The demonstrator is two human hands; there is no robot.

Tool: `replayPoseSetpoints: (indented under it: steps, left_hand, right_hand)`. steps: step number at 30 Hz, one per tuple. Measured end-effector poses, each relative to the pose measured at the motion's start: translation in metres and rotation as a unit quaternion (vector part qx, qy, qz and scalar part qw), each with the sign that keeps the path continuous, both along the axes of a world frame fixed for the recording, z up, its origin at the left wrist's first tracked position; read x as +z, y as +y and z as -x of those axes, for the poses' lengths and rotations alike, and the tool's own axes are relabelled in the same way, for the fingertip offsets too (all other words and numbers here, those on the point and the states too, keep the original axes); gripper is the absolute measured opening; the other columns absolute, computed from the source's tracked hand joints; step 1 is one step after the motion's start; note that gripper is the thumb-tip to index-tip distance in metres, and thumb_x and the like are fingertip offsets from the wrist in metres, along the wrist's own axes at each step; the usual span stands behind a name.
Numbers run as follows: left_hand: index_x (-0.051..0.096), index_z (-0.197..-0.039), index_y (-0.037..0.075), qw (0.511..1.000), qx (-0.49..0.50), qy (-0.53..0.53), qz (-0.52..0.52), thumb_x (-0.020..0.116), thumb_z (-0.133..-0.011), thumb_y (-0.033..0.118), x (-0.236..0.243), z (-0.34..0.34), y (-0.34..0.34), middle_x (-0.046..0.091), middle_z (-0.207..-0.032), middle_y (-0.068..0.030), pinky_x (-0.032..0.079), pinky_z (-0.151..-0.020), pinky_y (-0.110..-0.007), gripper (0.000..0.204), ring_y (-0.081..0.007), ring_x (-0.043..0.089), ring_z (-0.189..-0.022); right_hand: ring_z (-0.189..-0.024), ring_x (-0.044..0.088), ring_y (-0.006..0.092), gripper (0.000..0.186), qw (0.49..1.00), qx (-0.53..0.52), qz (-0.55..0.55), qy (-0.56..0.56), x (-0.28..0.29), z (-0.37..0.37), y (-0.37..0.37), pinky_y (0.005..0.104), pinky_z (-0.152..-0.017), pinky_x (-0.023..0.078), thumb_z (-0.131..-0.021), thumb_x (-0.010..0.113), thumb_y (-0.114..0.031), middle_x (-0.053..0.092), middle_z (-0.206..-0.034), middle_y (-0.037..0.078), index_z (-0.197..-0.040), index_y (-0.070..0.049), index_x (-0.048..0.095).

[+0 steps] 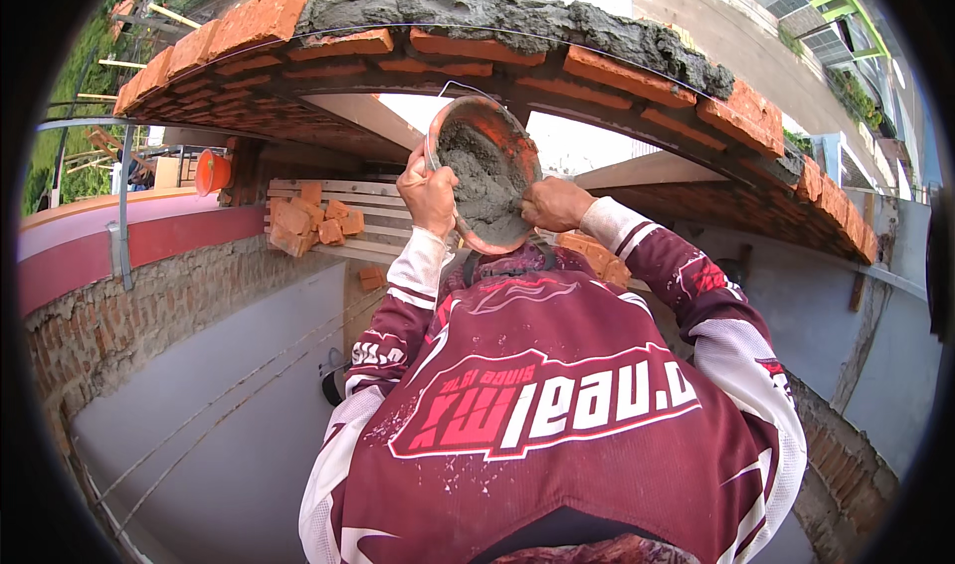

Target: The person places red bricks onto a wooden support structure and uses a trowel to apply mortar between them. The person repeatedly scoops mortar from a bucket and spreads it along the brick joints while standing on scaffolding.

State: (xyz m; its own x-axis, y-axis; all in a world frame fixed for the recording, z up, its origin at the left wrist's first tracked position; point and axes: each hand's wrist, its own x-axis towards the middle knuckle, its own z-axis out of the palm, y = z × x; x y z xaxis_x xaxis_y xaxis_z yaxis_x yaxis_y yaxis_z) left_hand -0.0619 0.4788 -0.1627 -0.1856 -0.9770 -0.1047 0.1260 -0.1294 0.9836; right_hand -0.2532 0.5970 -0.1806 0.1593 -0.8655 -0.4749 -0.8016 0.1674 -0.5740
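Note:
An orange bucket [482, 181] with grey wet mortar [477, 166] inside and a wire handle is held tilted in front of me, just below the brick wall's top. My left hand [426, 191] grips its left side, thumb and fingers wrapped round. My right hand [557, 201] is closed at the right side of the bucket, by the mortar; what exactly it holds is hidden. Above the bucket, a rough band of mortar [507, 22] lies along the brick wall [741, 116], with exposed bricks at both ends and a thin string stretched along it.
Loose bricks [293, 221] lie on slatted planks below, with more [587, 251] behind me. An orange bucket [212, 172] stands at left near a pink ledge [149, 246]. Cables [229, 410] cross a drop beside a pale wall. A paved street [716, 17] lies beyond the brick wall.

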Motion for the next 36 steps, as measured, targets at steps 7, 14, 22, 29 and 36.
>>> replayPoseSetpoints:
  steps: [7,14,22,29,36]
  left_hand:
    - [0.067,-0.109,-0.013,0.999,-0.028,0.007,-0.038,0.053,-0.065,-0.010,-0.014,-0.014,-0.001,0.064,-0.122,-0.0080,0.049,-0.071,-0.023,0.046,-0.0104,0.061,-0.084]
    - [0.068,-0.120,-0.007,0.993,-0.015,0.068,-0.096,0.052,-0.069,-0.010,0.000,-0.023,-0.004,0.067,-0.095,-0.0030,0.045,-0.062,-0.022,0.054,-0.0071,0.056,-0.072]
    - [0.068,-0.114,-0.006,0.984,0.035,0.023,-0.174,0.051,-0.070,-0.008,0.004,-0.002,0.002,0.056,-0.074,0.0018,0.036,-0.042,-0.022,0.047,-0.0070,0.045,-0.049]
    - [0.060,-0.085,-0.001,0.971,0.043,0.053,-0.229,0.051,-0.069,-0.006,0.008,0.003,0.014,0.057,-0.079,-0.0020,0.049,-0.062,-0.029,0.020,-0.0154,0.058,-0.067]
    - [0.056,-0.084,0.000,0.970,0.093,-0.022,-0.224,0.055,-0.070,0.001,-0.006,-0.003,0.020,0.050,-0.070,-0.0058,0.042,-0.033,-0.033,0.014,-0.0194,0.045,-0.037]
  right_hand:
    - [-0.089,0.068,0.0479,0.037,0.994,0.011,-0.045,-0.098,0.020,-0.022,0.010,0.0542,-0.085,0.052,-0.090,0.053,-0.028,0.068,-0.087,0.031,-0.092,0.004,0.070]
    - [-0.083,0.070,0.0412,0.031,0.991,-0.001,-0.036,-0.128,0.047,-0.004,0.008,0.0494,-0.080,0.053,-0.087,0.058,-0.026,0.069,-0.081,0.025,-0.091,0.003,0.070]
    - [-0.074,0.068,0.0266,0.030,0.983,-0.027,-0.099,-0.154,0.083,0.044,0.021,0.0417,-0.072,0.052,-0.089,0.063,-0.027,0.068,-0.074,0.014,-0.092,0.001,0.072]
    - [-0.080,0.071,0.0339,0.034,0.998,-0.020,0.020,-0.060,0.160,0.095,0.032,0.0440,-0.074,0.053,-0.089,0.064,-0.029,0.073,-0.084,0.020,-0.103,0.000,0.074]
    - [-0.062,0.059,0.0090,0.035,0.976,-0.188,0.050,-0.096,0.278,0.165,0.059,0.0260,-0.054,0.049,-0.092,0.066,-0.023,0.066,-0.074,0.002,-0.114,0.003,0.071]
